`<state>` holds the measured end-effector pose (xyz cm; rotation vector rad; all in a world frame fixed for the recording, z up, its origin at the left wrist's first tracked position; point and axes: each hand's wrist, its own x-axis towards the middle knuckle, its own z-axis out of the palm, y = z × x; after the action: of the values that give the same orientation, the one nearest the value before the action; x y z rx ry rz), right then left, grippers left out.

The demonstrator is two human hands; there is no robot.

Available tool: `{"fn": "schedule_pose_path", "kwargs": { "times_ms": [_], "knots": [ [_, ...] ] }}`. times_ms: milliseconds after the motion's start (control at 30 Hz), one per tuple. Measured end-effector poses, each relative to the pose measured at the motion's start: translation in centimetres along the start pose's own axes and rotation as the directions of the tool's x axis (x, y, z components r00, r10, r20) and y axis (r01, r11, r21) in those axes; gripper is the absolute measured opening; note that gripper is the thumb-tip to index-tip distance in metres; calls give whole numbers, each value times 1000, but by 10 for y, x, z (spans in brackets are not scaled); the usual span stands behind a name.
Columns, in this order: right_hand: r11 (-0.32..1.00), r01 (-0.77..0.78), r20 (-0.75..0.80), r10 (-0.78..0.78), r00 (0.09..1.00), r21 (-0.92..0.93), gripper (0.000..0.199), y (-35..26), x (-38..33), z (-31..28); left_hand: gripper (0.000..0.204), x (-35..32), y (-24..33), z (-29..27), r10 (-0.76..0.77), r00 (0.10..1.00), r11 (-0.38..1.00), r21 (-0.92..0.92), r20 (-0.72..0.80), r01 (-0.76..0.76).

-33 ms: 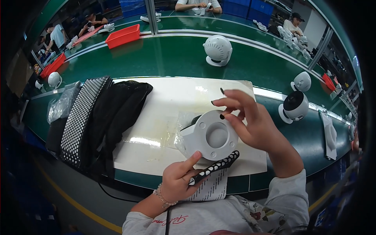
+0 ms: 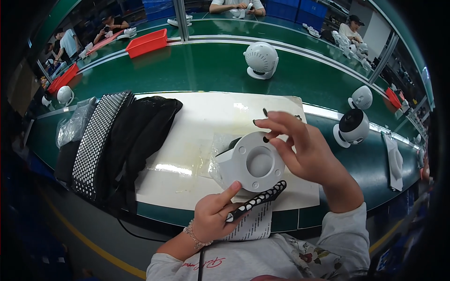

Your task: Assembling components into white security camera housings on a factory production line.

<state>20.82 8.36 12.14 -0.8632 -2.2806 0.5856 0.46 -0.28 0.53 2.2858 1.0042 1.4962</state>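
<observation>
A white round part [image 2: 255,164] with a central recess and small holes around its face sits tilted toward me, partly in a clear plastic bag [image 2: 220,161], on a white mat [image 2: 197,117]. My left hand [image 2: 213,218] grips a black strip with white dots [image 2: 260,199] just below the part, with its index finger reaching up to the part's lower edge. My right hand [image 2: 304,154] hovers over the part's upper right rim, fingers spread and thumb tip touching the rim. I see nothing between its fingers.
A printed leaflet [image 2: 255,225] hangs over the table's front edge. Black mesh pieces [image 2: 140,131] and a dotted stack [image 2: 96,140] lie at the left. On the green belt [image 2: 201,70] stand a white fan [image 2: 261,59], two round white devices [image 2: 354,126] and a red tray [image 2: 147,42]. Other people sit beyond.
</observation>
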Motion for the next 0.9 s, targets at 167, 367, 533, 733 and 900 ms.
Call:
{"fn": "schedule_pose_path", "kwargs": {
  "times_ms": [167, 367, 533, 733, 900],
  "knots": [
    [968, 111, -52, -126, 991, -225, 51, -21, -1, 2, 17, -3, -2, 1, 6, 1000, 1000, 26, 6, -6],
    [964, 10, 13, -14, 1000, 266, 45, -4, 14, 27, 17, -2, 1, 0, 12, 1000, 998, 54, 17, -13],
    [948, -46, 33, 38, 999, 316, 40, -13, 14, 29, 17, -3, 0, 0, 5, 1000, 1000, 29, 6, -5],
    [828, 318, -40, -378, 925, -463, 43, -24, 4, 28, 17, -2, 1, -1, 2, 1000, 1000, 0, 8, -2],
    [834, 290, 131, -259, 957, -470, 40, -33, -4, 25, 20, -3, -1, -2, -11, 1000, 1000, 0, 19, 11]
  ]
}}
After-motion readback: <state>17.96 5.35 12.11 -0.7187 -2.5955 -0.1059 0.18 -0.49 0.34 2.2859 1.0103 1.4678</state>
